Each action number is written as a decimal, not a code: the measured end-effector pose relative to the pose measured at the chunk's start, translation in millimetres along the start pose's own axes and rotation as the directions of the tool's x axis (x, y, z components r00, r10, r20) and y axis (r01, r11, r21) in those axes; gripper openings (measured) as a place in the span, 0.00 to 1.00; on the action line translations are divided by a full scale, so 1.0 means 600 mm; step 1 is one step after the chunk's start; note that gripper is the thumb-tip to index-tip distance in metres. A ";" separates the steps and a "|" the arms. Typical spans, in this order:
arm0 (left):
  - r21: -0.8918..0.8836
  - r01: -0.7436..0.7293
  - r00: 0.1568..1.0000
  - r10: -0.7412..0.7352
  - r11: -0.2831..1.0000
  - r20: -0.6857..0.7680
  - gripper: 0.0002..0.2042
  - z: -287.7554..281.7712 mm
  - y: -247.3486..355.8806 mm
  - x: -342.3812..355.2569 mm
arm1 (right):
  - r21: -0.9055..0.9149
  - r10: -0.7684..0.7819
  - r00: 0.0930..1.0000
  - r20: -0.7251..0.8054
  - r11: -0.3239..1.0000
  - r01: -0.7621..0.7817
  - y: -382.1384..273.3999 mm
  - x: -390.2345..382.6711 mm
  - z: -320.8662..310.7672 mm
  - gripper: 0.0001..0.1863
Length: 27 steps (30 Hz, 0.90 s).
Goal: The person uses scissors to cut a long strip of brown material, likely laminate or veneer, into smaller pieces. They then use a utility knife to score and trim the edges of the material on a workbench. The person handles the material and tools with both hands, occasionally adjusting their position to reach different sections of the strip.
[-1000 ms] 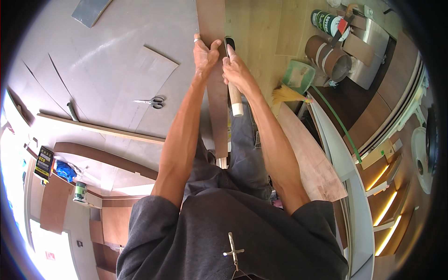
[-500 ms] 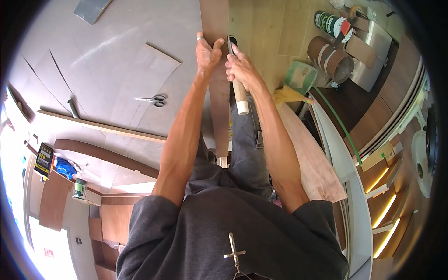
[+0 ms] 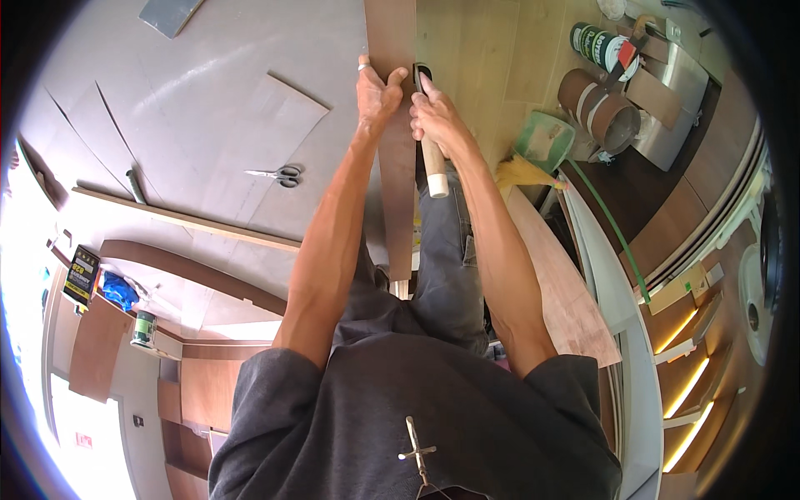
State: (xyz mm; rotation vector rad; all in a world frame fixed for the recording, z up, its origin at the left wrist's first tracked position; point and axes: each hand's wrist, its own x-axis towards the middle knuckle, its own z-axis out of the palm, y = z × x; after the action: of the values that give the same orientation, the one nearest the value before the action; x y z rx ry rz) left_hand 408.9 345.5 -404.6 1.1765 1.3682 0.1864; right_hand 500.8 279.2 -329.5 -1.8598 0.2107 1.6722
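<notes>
A long brown strip (image 3: 395, 158) of thin board runs toward me along the right edge of the grey work surface (image 3: 200, 92). My left hand (image 3: 379, 96) grips it, with fingers around its left side and the thumb lying across its face. A ring shows on one finger. Beside the strip's right edge, my right hand (image 3: 437, 117) is closed around a tool with a pale wooden handle (image 3: 435, 171) and a dark metal head. The handle's white end points back toward me. How the head meets the strip's edge is hard to make out.
Scissors (image 3: 279, 175) and a loose thin sheet (image 3: 287, 108) lie on the work surface, with a wooden batten (image 3: 183, 220) near its front. To the right are a green dustpan (image 3: 546, 142), a broom (image 3: 525, 171), a brown roll (image 3: 598, 110), a hammer (image 3: 629, 52) and a paint can (image 3: 593, 43).
The whole view has shifted slightly, so things appear a little further right. Both hands keep their hold at nearly the same place on the strip.
</notes>
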 end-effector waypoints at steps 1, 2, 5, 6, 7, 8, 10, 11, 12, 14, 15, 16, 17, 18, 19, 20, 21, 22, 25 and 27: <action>-0.024 -0.003 1.000 0.003 1.000 0.000 0.21 -0.001 0.004 -0.001 | 0.006 0.011 1.000 0.017 1.000 -0.011 0.001 -0.006 0.000 0.32; -0.048 -0.006 1.000 0.006 0.999 0.000 0.21 -0.002 0.007 -0.004 | -0.001 0.012 1.000 0.022 1.000 -0.012 0.004 -0.014 0.004 0.32; -0.018 0.002 1.000 -0.002 1.000 -0.002 0.21 -0.003 0.013 -0.001 | -0.007 -0.018 1.000 0.016 1.000 0.018 0.006 -0.014 0.013 0.33; -0.002 -0.007 1.000 0.007 1.000 0.004 0.21 -0.001 0.012 -0.005 | -0.006 -0.024 0.999 0.028 1.000 0.024 0.017 -0.006 0.013 0.33; -0.007 0.010 1.000 -0.010 1.000 0.010 0.21 0.000 0.012 -0.009 | -0.009 -0.029 0.999 0.036 1.000 0.029 0.023 0.005 0.011 0.33; -0.010 0.027 1.000 -0.027 1.000 0.016 0.21 -0.003 0.010 -0.012 | -0.012 -0.035 0.998 0.043 0.999 0.035 0.031 0.012 0.006 0.33; -0.011 0.026 1.000 -0.026 1.000 0.015 0.21 -0.005 0.019 -0.001 | 0.035 -0.060 0.996 0.068 0.998 0.058 0.029 0.025 0.002 0.33; -0.011 0.019 1.000 -0.018 1.000 0.015 0.21 -0.003 0.023 0.001 | 0.059 -0.073 0.994 0.079 0.996 0.069 0.029 0.031 -0.001 0.33; -0.007 0.026 1.000 -0.026 1.000 0.014 0.21 -0.004 0.019 -0.007 | 0.024 -0.037 0.997 0.067 0.999 0.035 0.024 0.024 0.001 0.34; 0.004 0.010 1.000 -0.010 1.000 0.005 0.21 -0.001 0.003 -0.003 | -0.054 0.017 0.999 0.042 0.998 -0.015 -0.007 0.009 0.006 0.34; 0.011 0.005 1.000 -0.005 1.000 0.007 0.21 0.000 0.004 -0.005 | 0.049 -0.018 0.998 0.059 0.999 0.015 0.001 -0.001 0.007 0.34; 0.008 0.010 1.000 -0.010 1.000 0.004 0.21 -0.001 0.005 -0.004 | 0.040 -0.024 0.999 0.034 0.999 0.023 0.002 -0.003 0.010 0.34; 0.005 0.014 1.000 -0.014 1.000 0.000 0.21 -0.002 0.006 -0.001 | 0.030 -0.031 0.999 0.009 0.999 0.031 0.001 -0.003 0.015 0.34; -0.006 0.022 1.000 -0.022 1.000 -0.001 0.21 0.003 0.008 -0.001 | 0.015 -0.035 0.999 -0.020 0.999 0.036 -0.001 -0.004 0.016 0.34; -0.026 0.021 1.000 -0.021 0.999 0.002 0.21 0.004 0.008 -0.001 | -0.029 -0.040 0.999 -0.022 0.999 0.039 0.001 0.001 0.020 0.34; -0.046 0.019 1.000 -0.019 0.999 0.005 0.21 0.001 0.007 -0.001 | -0.072 -0.045 0.999 -0.023 0.996 0.043 0.004 0.012 0.026 0.34; -0.065 0.007 1.000 -0.007 0.998 0.006 0.22 -0.002 0.011 0.004 | -0.113 -0.060 0.998 -0.024 0.992 0.057 -0.001 0.020 0.027 0.33; -0.049 0.011 1.000 -0.010 0.999 0.015 0.21 -0.002 0.007 0.004 | -0.089 -0.039 0.999 -0.009 0.995 0.038 -0.001 0.024 0.020 0.33; -0.002 0.026 0.999 -0.026 1.000 0.038 0.20 -0.003 0.004 0.000 | -0.034 0.021 1.000 0.015 0.999 -0.021 -0.004 0.032 0.009 0.33; -0.004 -0.010 1.000 0.011 1.000 0.020 0.20 -0.002 0.008 -0.006 | -0.011 -0.007 1.000 0.005 1.000 0.007 -0.007 0.005 0.013 0.33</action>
State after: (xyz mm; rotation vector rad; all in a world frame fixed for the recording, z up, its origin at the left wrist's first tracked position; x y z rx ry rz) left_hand 409.6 345.9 -398.4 1.1796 1.3439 0.1844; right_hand 496.6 287.7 -331.2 -1.8626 0.1927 1.6757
